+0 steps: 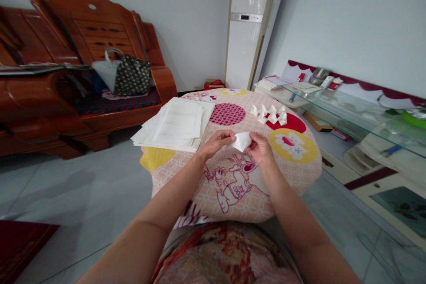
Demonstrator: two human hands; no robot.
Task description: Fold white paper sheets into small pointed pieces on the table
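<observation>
A small folded white paper piece point(242, 140) is held over the middle of a cushion-like round table point(186, 173) with a pink cartoon-print cover. My left hand point(217, 141) pinches its left side, fingers closed. My right hand point(260, 147) grips its right edge, fingers curled. A stack of flat white paper sheets point(175, 124) lies on the table's left part. Several small folded white paper pieces point(270, 114) sit grouped at the far right of the table.
A red-brown wooden sofa point(49, 93) with a patterned bag point(130, 75) stands at the left. A tall white air conditioner unit point(246, 26) is in the far corner. A glass-topped low cabinet point(353, 111) with books and items runs along the right wall.
</observation>
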